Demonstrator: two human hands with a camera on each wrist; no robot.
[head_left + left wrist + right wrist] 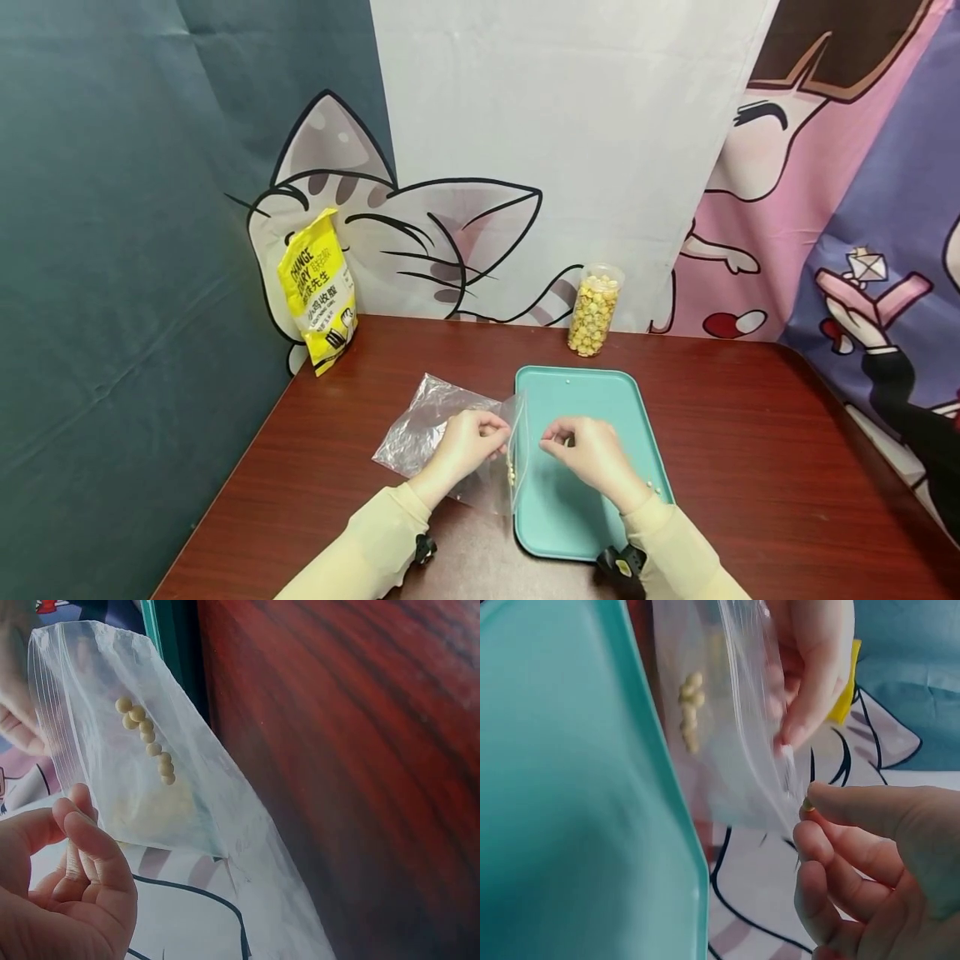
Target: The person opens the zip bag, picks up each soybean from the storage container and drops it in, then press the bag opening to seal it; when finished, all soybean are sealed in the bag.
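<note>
A clear zip bag is held upright at the left rim of a teal tray. My left hand pinches the bag's top edge. Several small yellow pellets lie in a row inside the bag. My right hand hovers over the tray just right of the bag's mouth. In the right wrist view its thumb and forefinger pinch one yellow pellet close to the bag's edge, with the left hand's fingers behind it. My left hand shows curled in its own wrist view.
A clear jar of yellow pellets stands behind the tray by the backdrop. A yellow pouch leans at the back left corner. A loose pellet lies on the tray near my right wrist. The brown table runs on to the right.
</note>
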